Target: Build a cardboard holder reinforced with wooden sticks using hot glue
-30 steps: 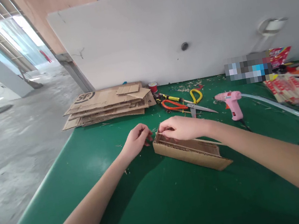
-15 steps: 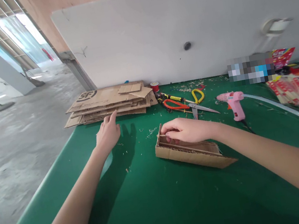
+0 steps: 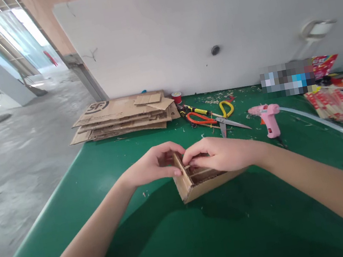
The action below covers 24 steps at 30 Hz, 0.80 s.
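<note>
A small open cardboard box (image 3: 216, 186) with thin strips across its inside is turned with its left end toward me on the green table. My left hand (image 3: 154, 164) has its thumb and fingers closed over the upright left end wall. My right hand (image 3: 220, 153) reaches over the box from the right. Its fingers are bent and pressed together inside, close to the left hand's fingertips. What those fingers pinch is hidden, though a thin strip shows beside them.
Behind the hands lie stacked cardboard sheets (image 3: 122, 110), a red spool (image 3: 176, 97), orange-handled scissors (image 3: 203, 118) and yellow-handled pliers (image 3: 227, 109). To the right are a pink glue gun (image 3: 269, 120) with a long clear glue stick and packets of sticks (image 3: 333, 104). A white board (image 3: 158, 37) stands along the back.
My left hand has come right and down from near the cardboard stack and taken hold of the box's left end. The box has turned, its left end swinging toward me. My right hand stays in it.
</note>
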Available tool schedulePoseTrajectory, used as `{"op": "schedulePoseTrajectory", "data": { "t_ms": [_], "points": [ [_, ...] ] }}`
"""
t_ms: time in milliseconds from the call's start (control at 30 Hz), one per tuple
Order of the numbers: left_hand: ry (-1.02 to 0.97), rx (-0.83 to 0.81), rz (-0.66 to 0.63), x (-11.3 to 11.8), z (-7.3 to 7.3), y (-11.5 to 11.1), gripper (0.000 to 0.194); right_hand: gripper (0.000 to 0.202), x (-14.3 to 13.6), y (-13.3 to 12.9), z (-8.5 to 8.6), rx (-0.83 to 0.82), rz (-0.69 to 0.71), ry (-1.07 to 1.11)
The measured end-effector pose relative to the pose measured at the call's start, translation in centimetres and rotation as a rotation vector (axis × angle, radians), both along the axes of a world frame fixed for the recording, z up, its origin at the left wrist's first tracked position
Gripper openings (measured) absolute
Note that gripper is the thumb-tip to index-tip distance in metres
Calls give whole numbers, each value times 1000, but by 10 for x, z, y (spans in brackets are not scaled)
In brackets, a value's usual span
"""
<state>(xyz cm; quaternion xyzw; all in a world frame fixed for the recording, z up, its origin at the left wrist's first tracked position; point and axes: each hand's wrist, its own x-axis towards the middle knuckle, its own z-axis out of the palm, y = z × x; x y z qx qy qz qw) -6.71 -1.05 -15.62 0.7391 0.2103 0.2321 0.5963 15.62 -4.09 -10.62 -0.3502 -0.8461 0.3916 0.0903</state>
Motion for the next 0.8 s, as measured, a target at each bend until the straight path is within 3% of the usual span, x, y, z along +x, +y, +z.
{"op": "schedulePoseTrajectory", "data": {
  "t_ms": [233,467,567,633,800],
  "points": [
    [-64,-206,-35,3,-12,0,29,25,-3,-6,5,26,-54,-24],
    [-55,-177,-49,8,-17,0,29,24,0,-9,2,49,-124,-71],
    [-26,-70,-69,8,-6,-6,25,24,1,-16,5,85,-148,-78],
    [-13,52,-52,10,5,-13,18,24,2,-21,9,193,-140,-75],
    [29,507,91,25,18,-41,1,21,12,-38,17,518,-107,-47]
  ]
}}
